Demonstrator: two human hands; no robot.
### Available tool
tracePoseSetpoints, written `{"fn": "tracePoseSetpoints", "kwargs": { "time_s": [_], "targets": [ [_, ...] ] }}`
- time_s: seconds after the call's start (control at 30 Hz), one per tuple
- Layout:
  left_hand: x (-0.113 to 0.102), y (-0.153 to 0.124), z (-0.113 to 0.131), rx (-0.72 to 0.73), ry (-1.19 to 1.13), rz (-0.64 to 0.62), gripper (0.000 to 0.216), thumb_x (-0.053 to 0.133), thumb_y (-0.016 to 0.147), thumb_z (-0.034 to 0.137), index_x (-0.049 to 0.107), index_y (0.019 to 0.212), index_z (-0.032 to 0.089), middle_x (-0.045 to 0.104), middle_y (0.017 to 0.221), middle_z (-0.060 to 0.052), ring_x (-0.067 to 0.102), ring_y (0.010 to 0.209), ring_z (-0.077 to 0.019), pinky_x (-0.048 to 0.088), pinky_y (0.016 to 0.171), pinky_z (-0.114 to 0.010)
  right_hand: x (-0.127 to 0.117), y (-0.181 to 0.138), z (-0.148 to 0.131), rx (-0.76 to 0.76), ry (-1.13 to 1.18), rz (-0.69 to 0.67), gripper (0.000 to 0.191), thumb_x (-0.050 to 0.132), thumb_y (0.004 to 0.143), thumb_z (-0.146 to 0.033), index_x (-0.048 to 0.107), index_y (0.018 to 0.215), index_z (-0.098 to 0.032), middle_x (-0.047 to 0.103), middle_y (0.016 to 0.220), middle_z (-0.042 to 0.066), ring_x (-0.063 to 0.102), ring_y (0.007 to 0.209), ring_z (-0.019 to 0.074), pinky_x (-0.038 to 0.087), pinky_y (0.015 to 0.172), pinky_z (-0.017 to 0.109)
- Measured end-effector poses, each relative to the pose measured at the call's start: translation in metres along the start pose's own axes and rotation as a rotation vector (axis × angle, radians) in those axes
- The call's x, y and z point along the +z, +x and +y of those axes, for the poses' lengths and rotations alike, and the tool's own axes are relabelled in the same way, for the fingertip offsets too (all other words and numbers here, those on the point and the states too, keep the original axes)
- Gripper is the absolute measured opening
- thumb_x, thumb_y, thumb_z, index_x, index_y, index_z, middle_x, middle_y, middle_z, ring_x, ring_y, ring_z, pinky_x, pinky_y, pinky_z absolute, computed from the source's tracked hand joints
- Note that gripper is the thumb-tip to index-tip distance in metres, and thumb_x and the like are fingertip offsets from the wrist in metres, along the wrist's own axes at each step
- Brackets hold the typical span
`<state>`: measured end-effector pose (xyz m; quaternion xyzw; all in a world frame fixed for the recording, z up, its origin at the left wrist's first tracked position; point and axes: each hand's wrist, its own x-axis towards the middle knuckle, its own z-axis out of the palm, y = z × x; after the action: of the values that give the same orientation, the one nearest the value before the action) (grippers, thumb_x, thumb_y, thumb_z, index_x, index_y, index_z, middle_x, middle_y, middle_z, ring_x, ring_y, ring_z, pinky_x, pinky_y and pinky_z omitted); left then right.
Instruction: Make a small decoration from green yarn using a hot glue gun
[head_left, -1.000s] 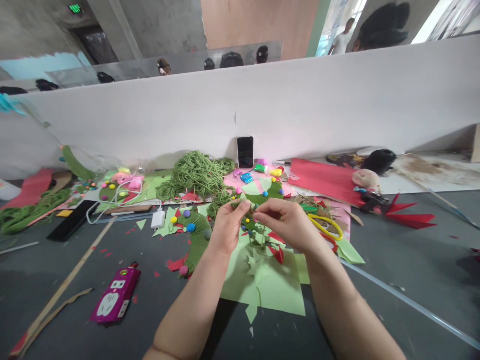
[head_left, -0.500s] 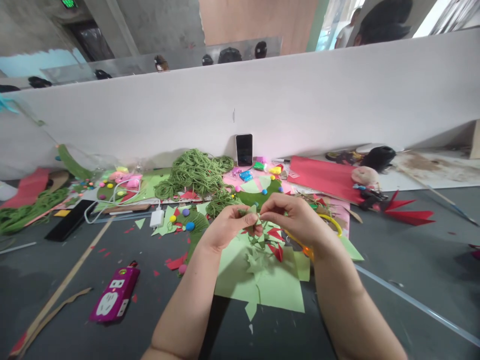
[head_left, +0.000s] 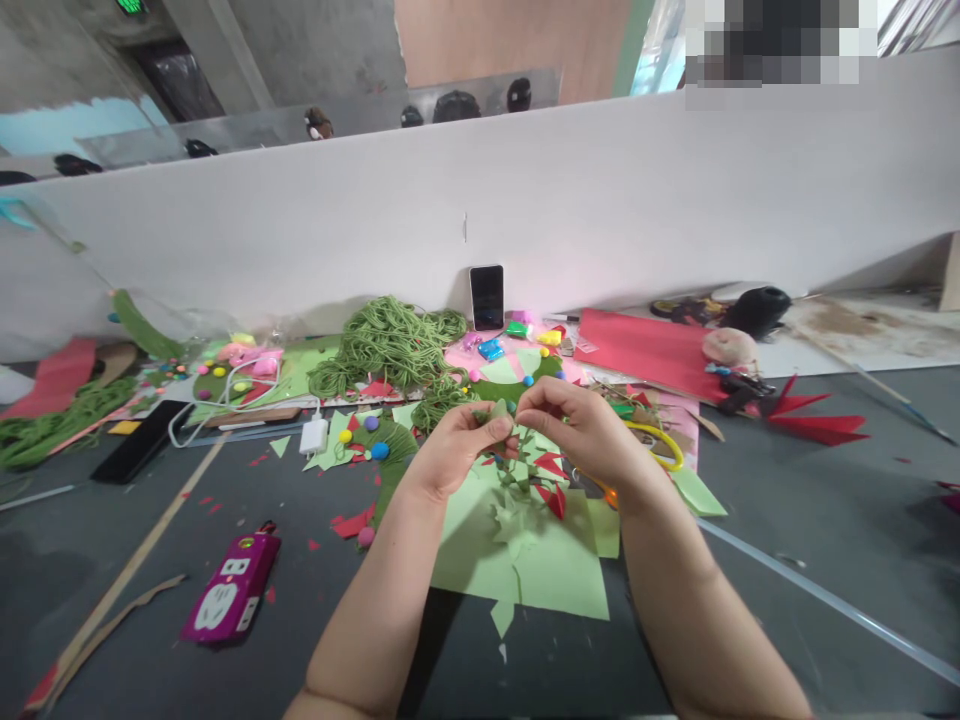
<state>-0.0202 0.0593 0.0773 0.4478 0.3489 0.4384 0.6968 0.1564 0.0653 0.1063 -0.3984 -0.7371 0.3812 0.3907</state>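
My left hand (head_left: 466, 445) is closed in a pinch on a small green paper piece (head_left: 498, 408), shaped like a leaf, above the work surface. Close by on the right, my right hand (head_left: 566, 422) has its thumb and fingertips pressed together. Anything between them is too small to make out. Below both hands lie a light green paper sheet (head_left: 551, 580), pale green cut-paper shapes (head_left: 516, 525) and red folded paper bits (head_left: 553, 500). Behind and left curves a ring wrapped in green yarn (head_left: 391, 478) with coloured pom-poms, partly hidden by my hands and arms.
A heap of green yarn (head_left: 394, 345) lies at the back beside a phone (head_left: 487, 298) leaning on the white partition (head_left: 300, 230). A purple power strip (head_left: 232, 588) is at front left, a white charger (head_left: 313, 434) behind it. Yellow handles (head_left: 664, 440) show beside my right wrist.
My right fingertips have drawn slightly up and away from the green paper piece. My left hand stays almost in place, and the piece shows more plainly.
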Motion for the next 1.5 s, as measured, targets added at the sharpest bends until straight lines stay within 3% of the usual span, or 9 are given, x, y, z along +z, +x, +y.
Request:
{"fn": "tracePoseSetpoints", "kwargs": {
  "time_s": [0.17,0.23,0.4,0.53,0.63,0.7,0.8,1.0,1.5],
  "targets": [
    [0.0,0.002,0.001,0.032,-0.064,0.013,0.023,0.076,0.07,0.034,0.065,0.071,0.014,0.06,0.061,0.0,0.057,0.057,-0.0104,0.047,0.057,-0.023,-0.001,-0.001,-0.001,-0.1,0.033,0.182,0.009,0.063,0.083,-0.024,0.069,0.089,-0.022,0.064,0.092,0.003,0.058,0.084,0.0155,0.045,0.068,0.029],
    [0.0,0.003,0.0,0.078,-0.075,0.062,0.022,0.076,0.07,0.033,0.064,0.071,0.014,0.061,0.062,0.0,0.057,0.059,-0.0101,0.047,0.059,-0.022,-0.003,-0.003,-0.003,-0.084,0.033,0.239,0.008,0.064,0.082,-0.027,0.071,0.085,-0.022,0.065,0.087,0.003,0.058,0.078,0.0154,0.045,0.066,0.029],
    [0.002,0.004,-0.001,0.189,-0.027,0.161,0.019,0.074,0.073,0.031,0.064,0.072,0.015,0.064,0.065,0.0,0.06,0.061,-0.0104,0.048,0.064,-0.023,-0.002,-0.006,-0.005,0.04,-0.027,0.035,0.014,0.059,0.084,-0.026,0.072,0.082,-0.021,0.066,0.077,0.002,0.057,0.069,0.0142,0.043,0.062,0.029],
    [0.002,0.003,0.001,0.203,-0.017,0.189,0.019,0.075,0.072,0.031,0.064,0.072,0.015,0.063,0.066,0.001,0.061,0.063,-0.0108,0.048,0.065,-0.023,0.002,-0.003,-0.003,0.141,0.007,0.062,0.018,0.057,0.083,-0.023,0.067,0.097,-0.018,0.067,0.082,0.004,0.055,0.064,0.0125,0.043,0.057,0.027],
    [0.001,0.003,0.001,0.18,-0.01,0.177,0.018,0.075,0.071,0.03,0.066,0.074,0.015,0.063,0.067,0.002,0.06,0.061,-0.0095,0.048,0.064,-0.022,0.004,-0.002,-0.001,0.157,0.114,0.034,0.033,0.056,0.084,-0.023,0.057,0.116,-0.02,0.067,0.095,0.005,0.055,0.062,0.0111,0.044,0.053,0.027],
    [0.0,0.002,0.0,0.154,0.016,0.149,0.018,0.074,0.072,0.03,0.067,0.076,0.014,0.063,0.066,0.001,0.059,0.061,-0.0097,0.048,0.063,-0.022,0.005,-0.002,0.001,0.131,0.205,-0.059,0.036,0.053,0.085,-0.022,0.053,0.121,-0.022,0.065,0.108,0.007,0.061,0.074,0.0131,0.049,0.063,0.029],
    [0.0,0.001,0.001,0.12,0.045,0.119,0.019,0.074,0.072,0.031,0.067,0.076,0.014,0.063,0.066,0.001,0.059,0.061,-0.0101,0.047,0.064,-0.023,0.005,-0.002,0.004,0.127,0.294,-0.167,0.03,0.052,0.088,-0.024,0.054,0.117,-0.021,0.066,0.107,0.007,0.064,0.089,0.0165,0.051,0.079,0.034],
    [0.0,-0.002,0.006,0.108,0.101,0.084,0.02,0.074,0.073,0.032,0.067,0.071,0.014,0.062,0.063,0.0,0.058,0.061,-0.0105,0.046,0.064,-0.023,0.001,-0.002,0.002,0.052,0.247,-0.155,0.007,0.053,0.089,-0.024,0.059,0.092,-0.02,0.065,0.083,0.002,0.061,0.079,0.015,0.049,0.071,0.03],
    [-0.007,0.0,0.002,-0.019,-0.057,-0.039,0.024,0.078,0.067,0.035,0.066,0.066,0.014,0.06,0.057,-0.001,0.056,0.053,-0.011,0.046,0.057,-0.025,-0.009,-0.008,-0.001,-0.275,-0.149,-0.036,0.012,0.062,0.085,-0.021,0.07,0.093,-0.024,0.054,0.085,0.002,0.055,0.074,0.0128,0.047,0.065,0.028]
  ]
}}
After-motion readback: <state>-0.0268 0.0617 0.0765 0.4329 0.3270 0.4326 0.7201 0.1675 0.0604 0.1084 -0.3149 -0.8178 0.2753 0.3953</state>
